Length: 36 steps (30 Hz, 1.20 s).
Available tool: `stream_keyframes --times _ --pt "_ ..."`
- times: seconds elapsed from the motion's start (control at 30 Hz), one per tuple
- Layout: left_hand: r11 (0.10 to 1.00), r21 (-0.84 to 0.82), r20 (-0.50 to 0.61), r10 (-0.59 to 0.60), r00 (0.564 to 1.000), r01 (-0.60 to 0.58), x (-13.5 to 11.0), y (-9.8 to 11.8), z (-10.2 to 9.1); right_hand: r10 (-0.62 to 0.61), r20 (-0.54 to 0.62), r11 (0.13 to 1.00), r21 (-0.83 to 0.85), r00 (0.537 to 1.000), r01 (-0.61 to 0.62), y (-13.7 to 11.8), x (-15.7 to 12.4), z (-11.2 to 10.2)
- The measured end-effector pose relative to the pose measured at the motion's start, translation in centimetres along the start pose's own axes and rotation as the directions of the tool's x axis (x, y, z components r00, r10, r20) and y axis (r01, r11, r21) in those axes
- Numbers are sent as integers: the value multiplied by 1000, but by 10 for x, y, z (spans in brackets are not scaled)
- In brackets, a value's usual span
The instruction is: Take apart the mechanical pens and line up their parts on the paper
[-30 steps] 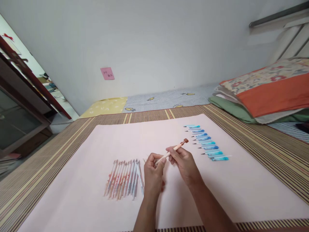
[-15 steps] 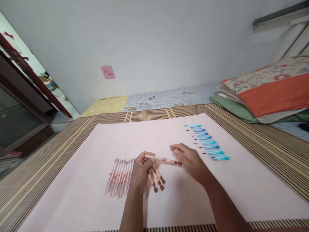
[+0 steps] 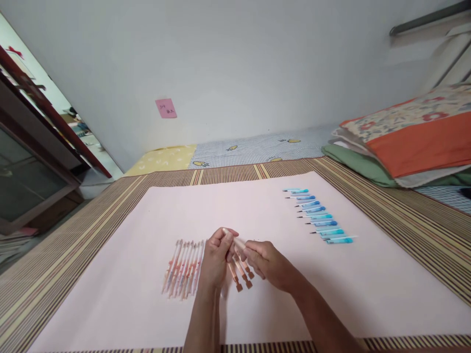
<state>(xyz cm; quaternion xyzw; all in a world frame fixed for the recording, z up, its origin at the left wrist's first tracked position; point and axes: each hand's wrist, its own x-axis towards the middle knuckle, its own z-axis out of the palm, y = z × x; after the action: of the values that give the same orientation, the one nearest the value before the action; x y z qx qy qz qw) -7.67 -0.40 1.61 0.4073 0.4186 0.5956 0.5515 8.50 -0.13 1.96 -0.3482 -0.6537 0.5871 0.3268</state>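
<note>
My left hand (image 3: pixel 215 260) and my right hand (image 3: pixel 267 264) meet over a pale pink sheet (image 3: pixel 154 215), both pinched on one slim pen with a pale barrel (image 3: pixel 237 241). Just below the fingers lie several pens with brown caps (image 3: pixel 241 274). To the left of my left hand a row of orange-and-white pens (image 3: pixel 184 267) lies side by side. Further right a row of blue pen caps and thin refills (image 3: pixel 318 215) runs diagonally away from me.
The pink sheet lies on a striped woven mat (image 3: pixel 405 215) on a bed. Folded bedding with an orange cover (image 3: pixel 415 142) is stacked at the right. A dark wooden cabinet (image 3: pixel 25 171) stands at the left, and a pink note (image 3: pixel 165 108) is stuck on the wall.
The pen has come down from a raised tilt to low over the sheet. My right hand let go of it for a moment, then closed on it again beside my left hand.
</note>
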Motion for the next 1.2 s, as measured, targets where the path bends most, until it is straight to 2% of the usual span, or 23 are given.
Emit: stream_keyframes --times 0.07,0.13,0.33,0.47,0.57,0.63,0.7,0.8,0.87,1.0,1.13,1.2 --pt "999 17 -54 35 998 -34 0 0 1 -31 -50 999 -30 998 30 2 2 9" --pt "998 30 -102 49 994 -46 -1 0 2 -66 -114 990 -134 991 50 6 4 16" --pt "999 8 -197 39 980 -38 -4 -1 8 -172 -256 902 -429 951 48 15 7 28" --pt "998 28 -296 56 954 -50 -3 -4 11 -196 -361 892 -452 912 13 13 8 37" --pt "999 -5 -354 35 935 -39 -1 -6 11 -133 -350 911 -411 927 -24 11 8 39" --pt "997 -81 -313 -15 949 -11 1 -5 9 -50 -286 953 -301 957 -40 10 8 36" --pt "988 -152 -220 -59 974 26 2 -3 5 13 -216 987 -153 976 -47 9 7 29" --pt "976 -197 -79 -111 991 94 2 3 -1 21 -139 1000 -8 990 -23 4 5 17" --pt "975 -189 -42 -124 991 114 2 6 -3 6 -92 1000 21 996 -4 0 4 10" --pt "985 -157 -79 -92 993 78 3 3 0 -21 -101 998 -61 995 15 -2 3 1" --pt "987 -150 -195 -80 978 51 5 -7 6 -86 -229 960 -280 970 19 4 4 -3" --pt "986 -149 -198 -101 975 72 6 -10 7 -135 -281 919 -393 950 14 6 4 -5"
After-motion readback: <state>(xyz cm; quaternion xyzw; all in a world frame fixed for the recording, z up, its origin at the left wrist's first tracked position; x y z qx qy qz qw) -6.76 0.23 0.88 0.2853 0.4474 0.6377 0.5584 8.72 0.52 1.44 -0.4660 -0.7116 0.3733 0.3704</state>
